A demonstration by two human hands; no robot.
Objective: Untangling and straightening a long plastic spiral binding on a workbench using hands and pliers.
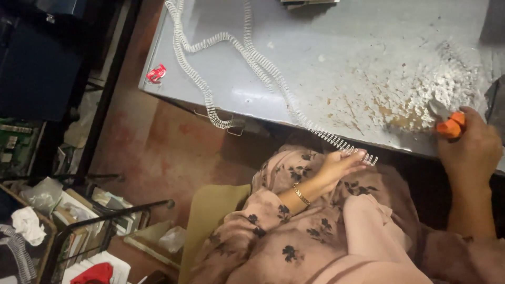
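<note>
A grey metal table [336,58] carries a long white wire coil [252,55] and a scuffed white patch [442,87].

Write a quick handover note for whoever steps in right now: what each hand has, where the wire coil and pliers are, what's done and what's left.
Left hand: pinching the end of the wire coil just off the table edge, over the lap.
Right hand: gripping orange-handled pliers at the table edge, apart from the coil.
Coil: one long strip looping across the table, another end hanging off the front.
Done: no cut pieces in view.
Left: the coil looks uncut.
</note>
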